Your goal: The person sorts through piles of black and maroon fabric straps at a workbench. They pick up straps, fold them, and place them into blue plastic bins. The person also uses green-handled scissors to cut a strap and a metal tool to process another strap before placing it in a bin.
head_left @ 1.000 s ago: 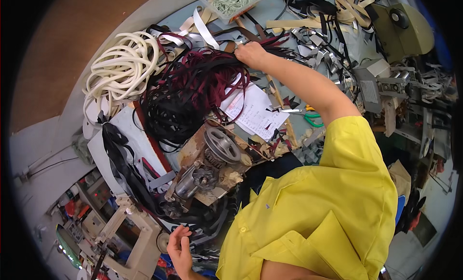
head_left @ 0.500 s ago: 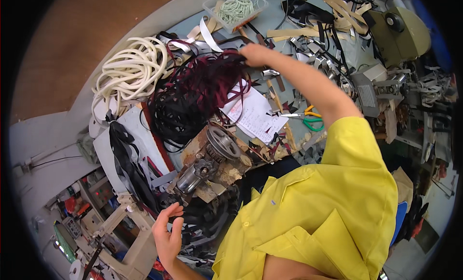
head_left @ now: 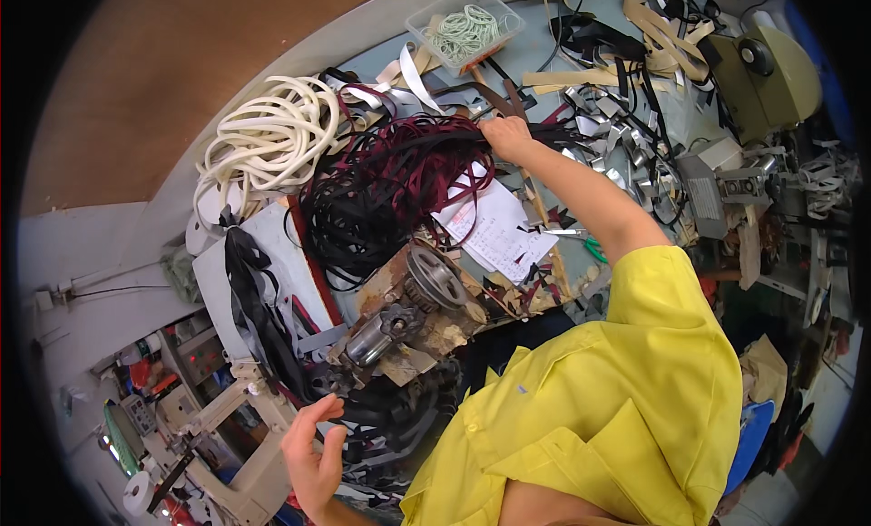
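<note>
My right hand (head_left: 509,139) is closed round one end of a bundle of thin dark strips. Their black tips stick out to the right of my fist. From there the maroon strips (head_left: 437,154) and black strips (head_left: 349,222) run left in a tangled heap on the bench. My left hand (head_left: 313,455) is held low at the left, thumb apart from its slightly bent fingers, with nothing in it. Nearest to it is a small machine with a metal wheel (head_left: 435,277) and a roller, at the bench's near edge.
A coil of cream cord (head_left: 272,127) lies left of the heap. Behind stands a clear box (head_left: 464,27) of pale green cord. Written paper sheets (head_left: 499,231), scissors (head_left: 572,232) and metal pieces (head_left: 626,131) lie to the right. A sewing machine (head_left: 245,449) is at lower left.
My right hand now has black strip ends showing past it to the right, drawn from the heap. The whole view has shifted slightly. My left hand stays much the same.
</note>
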`<state>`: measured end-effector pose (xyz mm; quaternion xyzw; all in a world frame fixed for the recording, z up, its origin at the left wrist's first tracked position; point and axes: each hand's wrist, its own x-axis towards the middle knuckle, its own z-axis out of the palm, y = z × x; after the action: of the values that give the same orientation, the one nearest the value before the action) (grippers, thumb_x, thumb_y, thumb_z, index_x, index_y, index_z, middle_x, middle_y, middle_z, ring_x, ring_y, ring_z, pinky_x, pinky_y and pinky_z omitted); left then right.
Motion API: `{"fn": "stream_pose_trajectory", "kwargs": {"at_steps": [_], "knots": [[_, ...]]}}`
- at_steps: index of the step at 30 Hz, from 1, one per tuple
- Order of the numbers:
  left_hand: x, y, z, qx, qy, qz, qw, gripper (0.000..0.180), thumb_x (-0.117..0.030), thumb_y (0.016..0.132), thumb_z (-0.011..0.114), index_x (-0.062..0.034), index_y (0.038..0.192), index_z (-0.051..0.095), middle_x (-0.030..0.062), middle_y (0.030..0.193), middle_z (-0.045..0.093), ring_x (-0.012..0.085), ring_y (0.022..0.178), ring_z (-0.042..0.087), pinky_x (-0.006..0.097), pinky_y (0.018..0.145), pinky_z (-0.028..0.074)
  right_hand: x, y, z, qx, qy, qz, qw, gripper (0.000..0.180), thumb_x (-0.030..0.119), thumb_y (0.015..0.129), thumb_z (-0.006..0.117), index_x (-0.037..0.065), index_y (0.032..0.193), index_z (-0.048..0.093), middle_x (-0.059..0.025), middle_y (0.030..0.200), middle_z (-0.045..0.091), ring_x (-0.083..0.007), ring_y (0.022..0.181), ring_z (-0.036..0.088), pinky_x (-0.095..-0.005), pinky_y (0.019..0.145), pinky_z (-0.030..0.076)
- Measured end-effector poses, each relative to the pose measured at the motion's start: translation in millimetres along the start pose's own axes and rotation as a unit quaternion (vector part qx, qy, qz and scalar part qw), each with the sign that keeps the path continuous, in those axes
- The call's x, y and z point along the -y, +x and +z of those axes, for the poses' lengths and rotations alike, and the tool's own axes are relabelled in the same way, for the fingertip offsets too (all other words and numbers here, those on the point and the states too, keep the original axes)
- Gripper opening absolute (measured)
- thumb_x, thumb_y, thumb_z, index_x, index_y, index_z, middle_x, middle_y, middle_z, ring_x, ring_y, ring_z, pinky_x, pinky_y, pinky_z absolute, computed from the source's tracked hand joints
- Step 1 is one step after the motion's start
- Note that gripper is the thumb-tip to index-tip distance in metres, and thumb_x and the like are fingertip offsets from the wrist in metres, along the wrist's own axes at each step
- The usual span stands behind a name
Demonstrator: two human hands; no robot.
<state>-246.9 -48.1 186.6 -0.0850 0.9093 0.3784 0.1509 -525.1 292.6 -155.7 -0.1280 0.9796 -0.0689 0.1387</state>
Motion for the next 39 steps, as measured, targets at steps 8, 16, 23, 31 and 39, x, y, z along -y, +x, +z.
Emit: {"fn": "stream_pose_trajectory", "kwargs": {"at_steps": [8,16,23,31,39], "knots": [[-17.8,20.9,-7.4,0.035,0.039,0.069,0.996,0.028,-0.003,0.075,0.062,0.0029,0.102,0.059,0.0142,0.086,0.062,0.0245,0.079,0.061,0.030,0.074,0.046,2.4,-13.7,-91.9,-0.200,-0.153,-0.086,0.964,0.018,0.013,0.080,0.053,0.008,0.094,0.062,-0.0099,0.086,0.065,-0.0264,0.085,0.062,-0.0507,0.084,0.039],[-100.7,117.4,-18.7,0.034,-0.127,0.210,0.969,0.019,-0.006,0.085,0.056,0.0039,0.101,0.059,0.0088,0.091,0.063,0.0145,0.083,0.058,0.027,0.075,0.045,57.7,-58.8,-331.7,-0.125,-0.053,-0.356,0.925,0.036,0.001,0.071,0.055,0.004,0.106,0.051,-0.0173,0.083,0.062,-0.0313,0.075,0.062,-0.0387,0.066,0.049],[-196.0,172.3,-22.8,0.040,-0.212,0.364,0.906,0.086,-0.013,0.066,0.079,0.0085,0.133,0.029,0.0097,0.099,0.062,0.0138,0.097,0.057,0.026,0.086,0.044,141.0,-128.2,-433.9,-0.262,-0.165,-0.550,0.776,0.013,0.011,0.075,0.056,-0.001,0.074,0.059,-0.0134,0.066,0.061,-0.0272,0.064,0.063,-0.0349,0.057,0.050],[-230.9,176.5,-23.1,0.205,-0.222,0.211,0.930,0.019,-0.014,0.084,0.055,-0.0016,0.091,0.067,-0.0034,0.059,0.044,0.0047,0.058,0.041,0.020,0.054,0.033,91.4,-113.4,-436.9,-0.582,-0.079,-0.462,0.664,0.028,0.009,0.077,0.057,0.005,0.104,0.050,-0.0092,0.099,0.062,-0.0247,0.103,0.055,-0.0383,0.092,0.037],[-187.2,170.5,-72.1,0.104,-0.481,0.195,0.848,0.030,-0.021,0.096,0.044,0.0038,0.108,0.057,-0.0055,0.053,0.030,0.0043,0.047,0.030,0.019,0.053,0.030,-0.9,-17.3,-121.2,-0.220,-0.023,-0.062,0.973,0.015,0.011,0.074,0.058,0.005,0.085,0.065,-0.0157,0.083,0.064,-0.0319,0.082,0.064,-0.0428,0.068,0.052]]}}
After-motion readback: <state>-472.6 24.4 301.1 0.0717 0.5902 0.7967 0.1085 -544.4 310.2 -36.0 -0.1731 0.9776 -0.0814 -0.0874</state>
